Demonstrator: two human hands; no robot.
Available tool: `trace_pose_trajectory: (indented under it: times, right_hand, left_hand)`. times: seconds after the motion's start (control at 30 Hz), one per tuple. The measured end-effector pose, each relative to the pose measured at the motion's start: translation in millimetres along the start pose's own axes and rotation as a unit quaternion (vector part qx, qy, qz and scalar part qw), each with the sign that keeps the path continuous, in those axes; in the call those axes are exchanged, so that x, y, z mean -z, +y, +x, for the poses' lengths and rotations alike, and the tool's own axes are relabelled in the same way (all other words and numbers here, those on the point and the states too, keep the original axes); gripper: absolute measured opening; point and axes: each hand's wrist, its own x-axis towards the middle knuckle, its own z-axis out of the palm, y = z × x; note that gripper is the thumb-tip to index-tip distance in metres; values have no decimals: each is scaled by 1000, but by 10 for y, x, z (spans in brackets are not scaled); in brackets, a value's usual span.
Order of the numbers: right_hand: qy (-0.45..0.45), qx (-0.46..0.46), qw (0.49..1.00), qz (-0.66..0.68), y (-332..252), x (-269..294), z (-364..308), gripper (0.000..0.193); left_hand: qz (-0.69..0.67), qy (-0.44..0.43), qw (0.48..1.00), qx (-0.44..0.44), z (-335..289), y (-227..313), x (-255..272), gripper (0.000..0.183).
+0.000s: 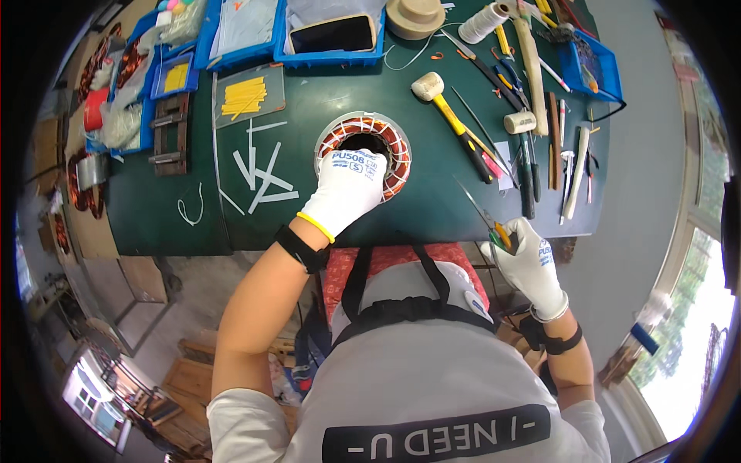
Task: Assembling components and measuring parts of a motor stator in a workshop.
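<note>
My left hand (345,189), in a white knit glove, is clamped over the near rim of the stator (363,153), fingers down in the bore. It's a steel ring with glossy copper windings, sitting on the green bench (432,201). My right hand (531,266) is closed on thin needle-nose pliers (485,212) near the bench edge, tips pointing toward the stator. Best done with the ring pinned flat and the tips kept off the enamel. White insulation strips (262,174) lie left of my left grip.

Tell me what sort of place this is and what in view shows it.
Most likely a motor-winding or repair workshop. The left hand rests on a stator with copper coils on a green workbench, the right hand holds a thin pointed tool, and a mallet and blue parts bins lie about.
</note>
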Motion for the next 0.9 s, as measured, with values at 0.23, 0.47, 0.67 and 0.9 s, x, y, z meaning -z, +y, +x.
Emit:
trace_pose_trajectory:
  times: [0.23, 0.47, 0.67, 0.9]
  right_hand:
    - [27, 2, 1000, 15, 293, -200, -213, 34]
    - [36, 61, 993, 91, 556, -459, -357, 23]
    - [-45, 115, 992, 36, -9, -346, -129, 30]
    - [-19, 169, 977, -127, -583, -92, 150, 42]
  left_hand:
    - [-98, 152, 979, 95, -556, 63, 574, 7]
    - [169, 72, 945, 271, -1356, -968, 598, 27]
    - [-29, 264, 959, 94, -501, -732, 411, 54]
    - [-501, 89, 857, 82, 66, -633, -30, 47]
